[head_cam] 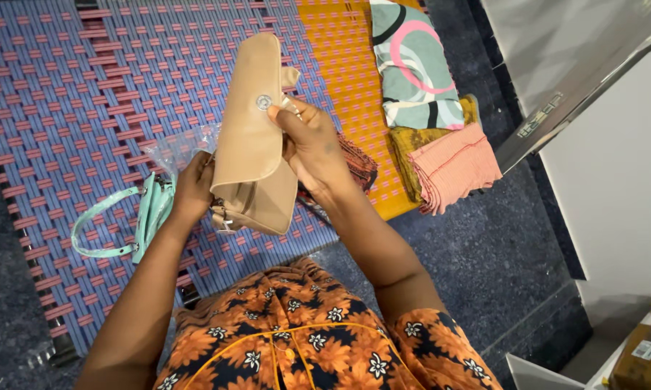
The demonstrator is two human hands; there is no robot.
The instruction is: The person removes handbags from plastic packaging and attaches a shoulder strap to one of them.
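Woven mat (65, 79) underneath: both hands, left hand (193, 189) and right hand (312, 144), fingers wrapped, grip a tan handbag (253, 144); mint handbag (148, 213) lies left.

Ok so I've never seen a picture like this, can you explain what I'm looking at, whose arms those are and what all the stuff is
There is no machine here. The single picture comes from a camera worn on a person's head, looking down, so the two bare arms coming up from the bottom are that person's own, above their orange flowered clothing.

The left hand grips the lower end of a tan handbag, and the right hand pinches its open flap near a round metal snap.

Below lies a woven mat, blue and pink with an orange section. On it, left of the hands, sit a mint green bag with a looped handle and a clear plastic bag. To the right are folded cloths: a patterned grey and pink one, a mustard one and a pink one. The floor is dark speckled stone.
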